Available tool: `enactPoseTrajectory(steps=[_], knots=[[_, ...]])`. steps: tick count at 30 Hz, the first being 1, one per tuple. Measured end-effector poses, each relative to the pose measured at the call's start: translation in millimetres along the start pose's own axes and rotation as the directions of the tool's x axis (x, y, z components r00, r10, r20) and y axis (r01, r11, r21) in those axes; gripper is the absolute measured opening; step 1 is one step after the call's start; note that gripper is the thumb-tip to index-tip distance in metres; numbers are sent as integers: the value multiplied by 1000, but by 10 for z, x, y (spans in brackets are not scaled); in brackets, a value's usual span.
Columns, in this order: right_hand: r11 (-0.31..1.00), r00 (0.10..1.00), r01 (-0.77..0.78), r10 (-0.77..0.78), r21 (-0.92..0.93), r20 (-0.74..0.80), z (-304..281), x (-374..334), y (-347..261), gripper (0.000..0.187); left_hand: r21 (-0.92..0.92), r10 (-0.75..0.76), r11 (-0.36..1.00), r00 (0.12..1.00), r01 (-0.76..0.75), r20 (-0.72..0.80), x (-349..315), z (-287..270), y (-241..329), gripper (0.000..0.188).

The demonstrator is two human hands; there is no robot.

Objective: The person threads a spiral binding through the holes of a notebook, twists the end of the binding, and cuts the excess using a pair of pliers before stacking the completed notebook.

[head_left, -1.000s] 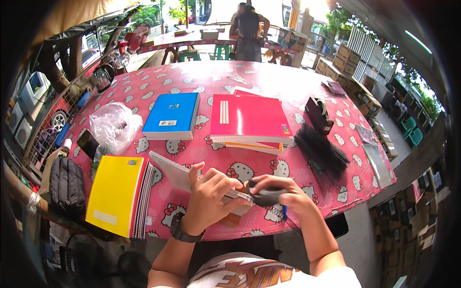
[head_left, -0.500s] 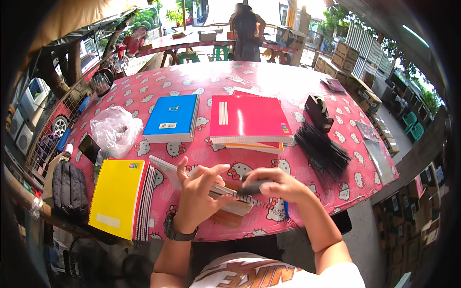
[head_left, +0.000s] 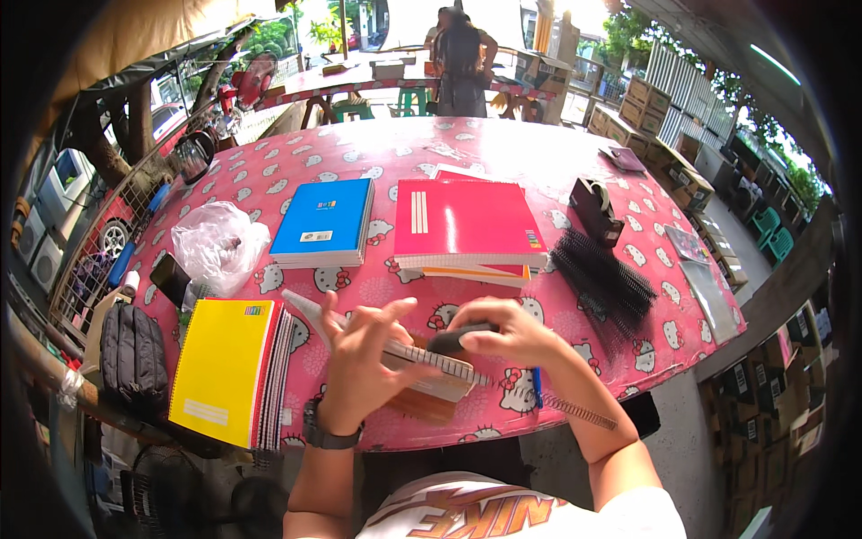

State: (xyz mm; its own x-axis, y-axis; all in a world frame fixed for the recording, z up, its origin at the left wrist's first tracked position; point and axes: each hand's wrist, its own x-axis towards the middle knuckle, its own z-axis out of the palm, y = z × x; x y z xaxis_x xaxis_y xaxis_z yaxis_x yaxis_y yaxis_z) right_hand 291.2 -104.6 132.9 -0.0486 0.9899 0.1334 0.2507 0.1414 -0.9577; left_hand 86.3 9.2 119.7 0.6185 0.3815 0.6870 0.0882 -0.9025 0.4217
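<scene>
My left hand [head_left: 355, 364], a black watch on its wrist, steadies a notebook [head_left: 433, 382] tilted on edge, thumb on the near side and some fingers raised. A dark wire coil runs through the notebook's upper edge; its loose tail [head_left: 579, 411] trails right, past my right forearm. In my right hand [head_left: 505, 328] is a dark, rounded object [head_left: 456, 339], held by the coiled edge; its kind is unclear. Under the notebook is a brown wooden piece [head_left: 420, 406]. A blue pen-like stick [head_left: 537, 386] lies to the right.
Yellow notebooks [head_left: 220, 373] stand stacked left, with blue [head_left: 323, 216] and red [head_left: 467, 220] stacks beyond. Black coils [head_left: 606, 283] and a tape dispenser [head_left: 596, 212] lie right. A plastic bag [head_left: 217, 247], phone [head_left: 169, 278] and black pouch [head_left: 133, 350] sit left. A person [head_left: 460, 63] is far off.
My right hand has shifted slightly left along the notebook's edge with the dark object. The coil's tail now stretches farther right, over by my forearm.
</scene>
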Motion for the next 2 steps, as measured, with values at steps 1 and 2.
enactPoseTrajectory(steps=[1, 2], knots=[[942, 984, -174, 155, -286, -89, -58, 21, 6, 51, 57, 16, 998, 999, -14, -31, 29, -56, -24, 70], [996, 993, -87, 88, 11, -84, -60, -46, 46, 51, 77, 2, 997, 1000, -1, -17, -16, -105, -96, 71]])
